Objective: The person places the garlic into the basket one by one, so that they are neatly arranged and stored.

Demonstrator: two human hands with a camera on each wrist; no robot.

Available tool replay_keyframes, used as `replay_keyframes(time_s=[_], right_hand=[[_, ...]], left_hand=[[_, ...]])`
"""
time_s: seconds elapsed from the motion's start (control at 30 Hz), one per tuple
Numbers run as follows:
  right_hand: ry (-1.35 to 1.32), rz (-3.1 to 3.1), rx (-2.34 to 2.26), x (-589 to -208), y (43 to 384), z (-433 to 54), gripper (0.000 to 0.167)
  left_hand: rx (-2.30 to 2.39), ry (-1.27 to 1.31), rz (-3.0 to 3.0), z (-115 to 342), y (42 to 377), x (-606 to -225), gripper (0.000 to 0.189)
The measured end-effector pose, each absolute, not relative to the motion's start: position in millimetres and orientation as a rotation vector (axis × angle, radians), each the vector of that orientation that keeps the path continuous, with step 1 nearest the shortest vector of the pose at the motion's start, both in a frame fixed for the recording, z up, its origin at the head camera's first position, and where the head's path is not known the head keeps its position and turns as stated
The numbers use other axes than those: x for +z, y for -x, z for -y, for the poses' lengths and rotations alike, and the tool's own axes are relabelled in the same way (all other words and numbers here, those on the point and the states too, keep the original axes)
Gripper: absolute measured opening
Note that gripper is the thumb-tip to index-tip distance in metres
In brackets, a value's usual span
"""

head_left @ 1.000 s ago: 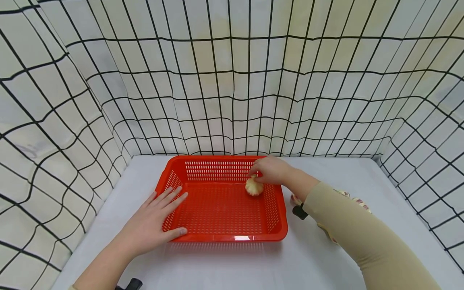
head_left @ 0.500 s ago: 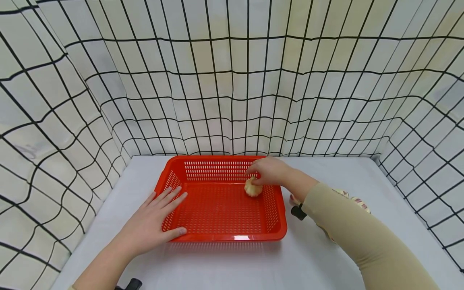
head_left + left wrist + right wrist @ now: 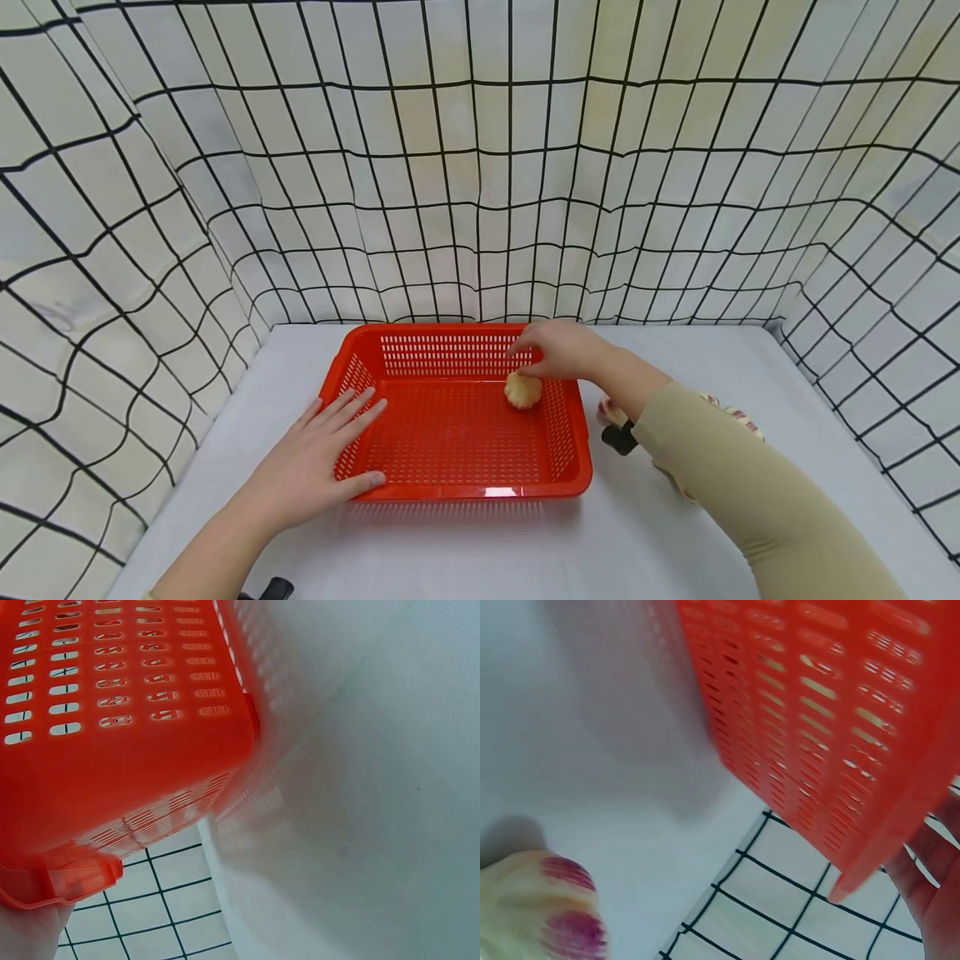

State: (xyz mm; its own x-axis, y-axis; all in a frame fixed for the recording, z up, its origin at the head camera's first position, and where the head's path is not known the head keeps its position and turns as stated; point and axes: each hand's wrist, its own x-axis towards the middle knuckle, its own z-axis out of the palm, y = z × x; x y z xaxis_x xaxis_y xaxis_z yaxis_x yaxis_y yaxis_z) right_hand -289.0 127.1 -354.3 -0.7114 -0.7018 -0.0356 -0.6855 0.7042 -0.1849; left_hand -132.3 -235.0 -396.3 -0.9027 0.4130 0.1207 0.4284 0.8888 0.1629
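On the left, the left hand rests over the left end of a red basket, fingers straight and spread. The basket stands on the white tabletop. Inside, toward its far right corner, sits a pale garlic bulb. Right at it is the right hand, grip apart; whether the thumb touches, I cannot tell. Farther right, purple-streaked bulbs lie partly behind the sleeve.

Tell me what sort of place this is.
Probably a small makeshift work booth, though that's a judgement: a white-covered table stands walled in by black netting, with a red basket and a garlic-like bulb inside it.
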Motion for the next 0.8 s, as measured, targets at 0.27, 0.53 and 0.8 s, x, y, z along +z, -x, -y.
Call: replay_keyframes(time_s=[0.27, 0.53, 0.8], right_hand=[[1.102, -2.857, -0.369, -338.3, 279.3, -143.5, 0.031], [1.058, -2.903, -0.381, -329.4, 268.5, -172.7, 0.032], [1.043, -2.951, -0.325, -335.2, 255.8, -207.4, 0.03]], left_hand=[[-0.286, 0.67, 2.969, 236.1, 132.8, -397.1, 0.087], [-0.283, 0.664, 2.966, 235.7, 132.5, -397.2, 0.087], [-0.283, 0.66, 2.973, 235.3, 132.1, -396.3, 0.088]])
